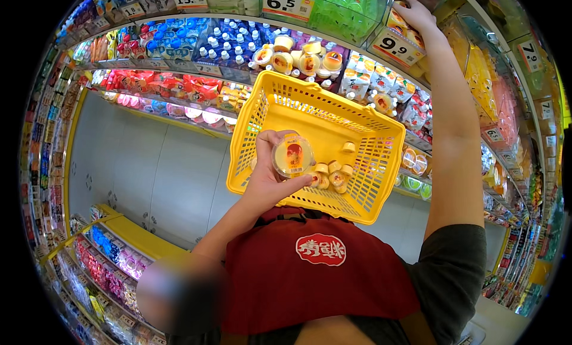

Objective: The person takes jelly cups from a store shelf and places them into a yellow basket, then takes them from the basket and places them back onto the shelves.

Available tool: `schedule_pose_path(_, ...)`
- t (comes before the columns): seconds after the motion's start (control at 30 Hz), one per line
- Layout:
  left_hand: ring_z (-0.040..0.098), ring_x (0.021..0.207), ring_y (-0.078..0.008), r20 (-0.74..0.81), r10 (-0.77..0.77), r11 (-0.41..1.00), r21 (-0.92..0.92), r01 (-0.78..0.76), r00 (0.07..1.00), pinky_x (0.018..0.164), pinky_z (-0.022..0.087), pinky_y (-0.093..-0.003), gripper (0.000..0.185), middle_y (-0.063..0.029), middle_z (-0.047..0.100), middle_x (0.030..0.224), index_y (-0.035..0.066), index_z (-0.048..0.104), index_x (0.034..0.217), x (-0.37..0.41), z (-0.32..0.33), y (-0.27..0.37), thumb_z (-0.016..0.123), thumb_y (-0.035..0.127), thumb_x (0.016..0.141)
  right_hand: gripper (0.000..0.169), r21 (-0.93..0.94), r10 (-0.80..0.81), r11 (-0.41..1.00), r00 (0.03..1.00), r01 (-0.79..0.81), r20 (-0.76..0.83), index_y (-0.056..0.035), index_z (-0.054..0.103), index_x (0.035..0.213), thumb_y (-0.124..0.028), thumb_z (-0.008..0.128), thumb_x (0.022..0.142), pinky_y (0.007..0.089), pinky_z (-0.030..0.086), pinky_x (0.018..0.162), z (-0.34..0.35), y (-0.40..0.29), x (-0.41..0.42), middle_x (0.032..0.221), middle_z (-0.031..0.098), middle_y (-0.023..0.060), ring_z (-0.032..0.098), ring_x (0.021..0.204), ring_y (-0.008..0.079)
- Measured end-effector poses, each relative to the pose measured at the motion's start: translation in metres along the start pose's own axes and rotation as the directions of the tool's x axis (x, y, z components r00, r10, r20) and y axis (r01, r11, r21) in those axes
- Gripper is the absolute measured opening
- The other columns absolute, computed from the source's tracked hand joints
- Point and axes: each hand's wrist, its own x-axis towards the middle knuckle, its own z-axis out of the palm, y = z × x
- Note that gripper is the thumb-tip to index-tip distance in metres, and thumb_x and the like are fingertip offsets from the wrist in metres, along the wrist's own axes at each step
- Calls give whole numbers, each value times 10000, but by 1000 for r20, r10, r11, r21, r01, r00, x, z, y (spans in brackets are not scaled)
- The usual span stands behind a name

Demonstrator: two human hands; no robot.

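Observation:
In my left hand (272,170), above a yellow plastic shopping basket (384,166), is a round pudding cup (293,156) with a clear lid and an orange label. Several small yellow pudding cups (337,178) lie in the basket. My right arm reaches up to the top right, where my right hand (415,15) is at a clear shelf bin of orange-labelled cups (397,25) behind a price tag (396,48). The fingers are partly over the cups, and whether they grip one cannot be told. More pudding cups (308,63) rest on white-capped pouches beyond the basket.
Shelves of packaged snacks curve around the front and right. A clear bin of green packs (344,14) adjoins the cup bin. Below left is a grey tiled floor (178,166), with a yellow-edged shelf unit (138,237) behind it. A blurred patch covers part of the lower left.

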Motion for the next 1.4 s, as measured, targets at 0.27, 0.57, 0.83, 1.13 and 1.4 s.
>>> schedule_pose_path(0.27, 457, 1153, -155, -134, 52, 971, 239, -19, 990, 971, 441, -297, 697, -93, 365, 1188, 89, 276, 1156, 1, -3, -10, 801, 14, 704, 362, 277, 66, 956, 990, -98, 121, -131, 647, 1099, -424, 584, 894, 229, 456, 668, 8, 5, 1, 898, 680, -1, 579, 696, 70)
schedule_pose_path(0.57, 444, 1145, -156, -151, 36, 975, 220, -1, 988, 966, 436, -293, 683, -75, 362, 1168, 82, 272, 1185, 5, 0, -15, 769, -7, 724, 366, 324, 23, 944, 991, -64, 129, -102, 644, 1064, -419, 558, 904, 331, 433, 751, 0, -17, -17, 947, 639, 44, 562, 841, 187)
schedule_pose_path(0.83, 536, 1050, -316, -167, -234, 266, 936, 229, 958, 919, 464, -400, 310, -125, 449, 1147, 154, 574, 1096, 65, -115, -111, 633, 78, 801, 433, 155, 121, 986, 888, -57, -443, -114, 696, 1022, -497, 535, 902, 425, 474, 897, -53, -81, -64, 1072, 689, 133, 636, 1007, 340)
schedule_pose_path(1.13, 520, 1134, -287, -267, -652, -351, 936, 30, 709, 959, 429, -430, 240, -100, 535, 1128, 187, 656, 1020, 65, -147, -167, 590, 101, 807, 114, 613, -454, 632, 867, 474, -203, -119, 589, 773, -127, 691, 723, 395, 466, 708, 76, -162, -302, 729, 597, 25, 601, 734, 238)
schedule_pose_path(1.4, 309, 1365, -336, -167, -566, -318, 948, -26, 807, 1104, 285, -481, 398, -126, 428, 1393, 183, 619, 1204, 49, -179, -193, 582, 149, 809, 511, 224, -312, 949, 550, 223, 775, -222, 622, 1148, -338, 778, 676, 431, 461, 927, 241, -121, -419, 1157, 553, 75, 499, 1127, 304)
